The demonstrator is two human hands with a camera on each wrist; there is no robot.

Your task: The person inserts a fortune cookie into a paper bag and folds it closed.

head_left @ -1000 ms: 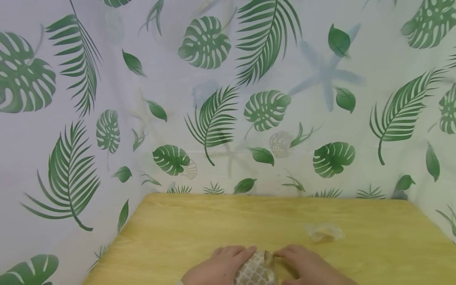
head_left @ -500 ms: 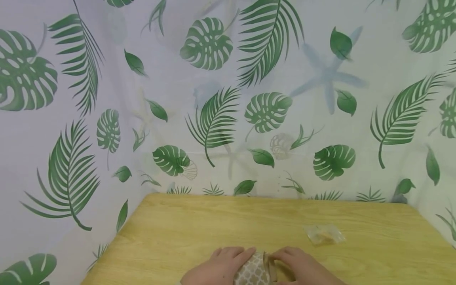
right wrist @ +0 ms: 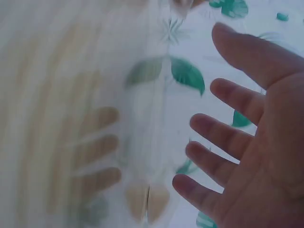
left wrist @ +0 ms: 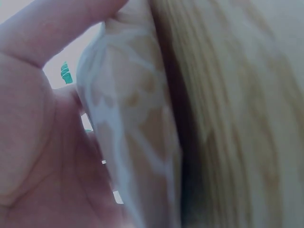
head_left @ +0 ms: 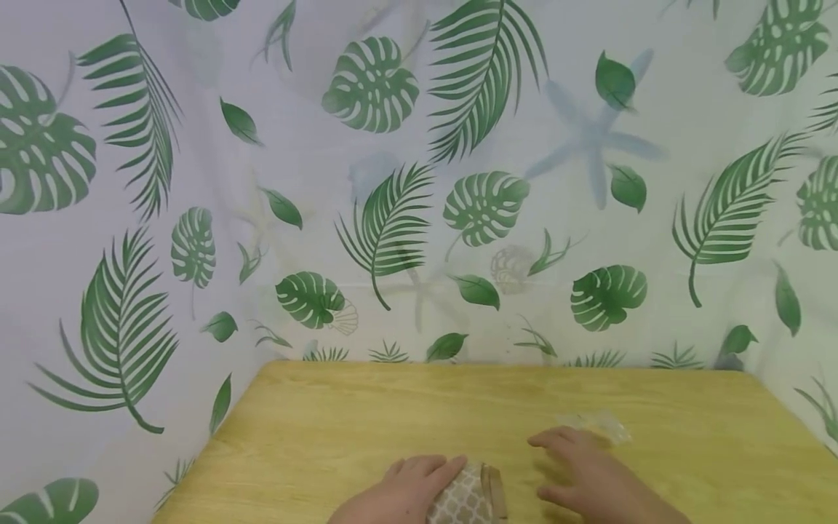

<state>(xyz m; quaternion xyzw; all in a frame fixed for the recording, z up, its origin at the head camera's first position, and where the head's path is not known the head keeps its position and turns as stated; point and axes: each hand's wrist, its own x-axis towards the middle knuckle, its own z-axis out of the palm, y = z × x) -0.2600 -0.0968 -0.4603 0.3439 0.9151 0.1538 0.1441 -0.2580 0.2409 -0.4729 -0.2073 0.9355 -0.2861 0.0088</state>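
A beige packet with a white lattice pattern lies at the near edge of the head view, its plain tan end facing right. My left hand grips its left side, the thumb along its top. Close up in the left wrist view, the packet sits against the thumb, and its lower end is out of frame. My right hand is apart from the packet, fingers spread and holding nothing. Just beyond it lies a small clear plastic bag, partly hidden by the hand; its contents are unclear.
A yellow wood-grain table carries everything. White cloth walls printed with green leaves rise behind the far edge and at both sides.
The right hand has let go of the packet's right end and moved right, towards the clear bag. The left hand has stayed on the packet.
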